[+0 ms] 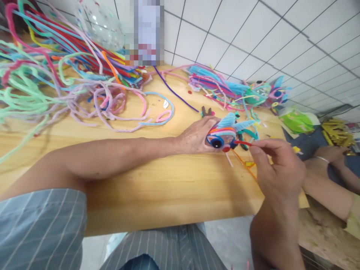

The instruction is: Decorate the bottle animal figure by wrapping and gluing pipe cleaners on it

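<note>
You worked at a long wooden counter (157, 187) set against a white tiled wall (253, 33), with a big tangle of loose pipe cleaners (56, 67) heaped across its far left and a smaller bundle of blue and pink ones (213, 84) further right. A finished craft figure (270, 92) sat by the far right edge, near a green bag (298, 120), and another person's forearm (323, 187) lay off the counter's right end, not yours. Your left hand (197, 135) lay on the counter with its fingers curled round the back of the pipe-cleaner creature (223, 135), clamped on it and steadying it just right of the counter's middle; its big eye (217, 142) faced you. Your right hand (277, 168) was beside it, thumb and forefinger pressed together on the end of a red pipe cleaner (243, 143) whose other end met the creature near a small red disc (226, 149). Judged from that, the step in hand looked like fitting the red piece to the body, not yet finished. The next move likely called for a firm left grip while the right hand fed or twisted the red end tight, without knocking the eye or the pale blue fringe (227, 120) on top. A loose orange strand (244, 165) lay just beneath.
</note>
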Demonstrator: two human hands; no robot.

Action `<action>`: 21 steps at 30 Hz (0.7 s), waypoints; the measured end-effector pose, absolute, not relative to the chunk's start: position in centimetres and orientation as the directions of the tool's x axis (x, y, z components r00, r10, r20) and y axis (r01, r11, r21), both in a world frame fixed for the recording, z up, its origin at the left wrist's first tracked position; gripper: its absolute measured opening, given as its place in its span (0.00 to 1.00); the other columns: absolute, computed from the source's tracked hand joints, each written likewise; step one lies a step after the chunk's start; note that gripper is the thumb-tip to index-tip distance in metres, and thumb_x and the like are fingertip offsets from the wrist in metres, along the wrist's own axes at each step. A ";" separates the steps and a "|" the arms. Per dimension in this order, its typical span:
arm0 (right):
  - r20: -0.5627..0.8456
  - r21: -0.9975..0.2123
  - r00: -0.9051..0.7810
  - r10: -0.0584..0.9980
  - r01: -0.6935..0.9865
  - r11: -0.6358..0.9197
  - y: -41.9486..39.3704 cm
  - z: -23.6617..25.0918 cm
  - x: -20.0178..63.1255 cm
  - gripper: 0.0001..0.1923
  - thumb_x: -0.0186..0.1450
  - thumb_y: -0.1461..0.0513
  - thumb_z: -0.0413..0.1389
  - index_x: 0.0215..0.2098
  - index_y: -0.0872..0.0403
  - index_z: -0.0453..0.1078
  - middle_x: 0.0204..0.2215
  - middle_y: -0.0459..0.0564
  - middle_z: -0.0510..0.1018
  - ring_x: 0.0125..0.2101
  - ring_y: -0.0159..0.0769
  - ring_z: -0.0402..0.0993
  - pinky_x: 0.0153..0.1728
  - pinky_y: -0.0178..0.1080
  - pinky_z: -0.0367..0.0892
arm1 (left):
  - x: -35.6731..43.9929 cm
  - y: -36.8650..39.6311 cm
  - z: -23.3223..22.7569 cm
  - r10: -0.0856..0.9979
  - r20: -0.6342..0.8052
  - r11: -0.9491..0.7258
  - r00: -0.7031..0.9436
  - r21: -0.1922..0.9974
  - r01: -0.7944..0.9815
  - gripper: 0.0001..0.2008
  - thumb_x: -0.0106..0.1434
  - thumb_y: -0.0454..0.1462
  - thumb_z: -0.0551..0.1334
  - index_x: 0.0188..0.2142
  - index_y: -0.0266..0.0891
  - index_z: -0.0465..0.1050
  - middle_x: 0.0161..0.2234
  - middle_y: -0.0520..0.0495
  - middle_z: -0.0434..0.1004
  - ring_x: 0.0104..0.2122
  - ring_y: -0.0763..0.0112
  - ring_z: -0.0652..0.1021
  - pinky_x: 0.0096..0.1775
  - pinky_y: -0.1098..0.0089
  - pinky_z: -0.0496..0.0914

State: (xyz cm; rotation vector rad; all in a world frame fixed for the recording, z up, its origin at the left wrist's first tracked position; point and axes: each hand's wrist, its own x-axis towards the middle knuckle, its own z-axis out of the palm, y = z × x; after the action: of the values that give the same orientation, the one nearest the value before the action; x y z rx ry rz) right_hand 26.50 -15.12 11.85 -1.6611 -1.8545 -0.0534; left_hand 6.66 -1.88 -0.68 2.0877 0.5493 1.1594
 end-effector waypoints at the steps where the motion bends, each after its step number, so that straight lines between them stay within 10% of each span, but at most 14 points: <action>1: 0.474 -0.351 -0.030 0.880 0.910 0.220 -14.4 11.9 26.1 0.06 0.76 0.53 0.61 0.43 0.45 0.78 0.37 0.47 0.84 0.33 0.40 0.79 0.40 0.45 0.75 | 6.7 -1.9 -0.6 0.636 0.572 -0.685 0.517 0.728 0.037 0.42 0.61 0.60 0.75 0.65 0.42 0.68 0.65 0.33 0.77 0.67 0.47 0.76 0.68 0.43 0.72; 21: 0.528 -0.242 -0.156 0.835 0.915 0.324 -11.2 8.9 26.9 0.06 0.75 0.58 0.60 0.39 0.48 0.74 0.34 0.47 0.83 0.31 0.37 0.75 0.38 0.42 0.71 | 6.5 -1.9 -0.6 0.637 0.558 -0.685 0.533 0.727 0.057 0.45 0.60 0.61 0.75 0.67 0.40 0.67 0.65 0.31 0.76 0.67 0.45 0.76 0.70 0.42 0.71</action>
State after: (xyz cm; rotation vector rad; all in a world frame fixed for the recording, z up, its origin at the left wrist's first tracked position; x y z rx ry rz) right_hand 26.92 -11.24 8.95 -1.5349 -2.0131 -0.1781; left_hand 6.50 -1.94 -0.56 2.1117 0.5596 1.1306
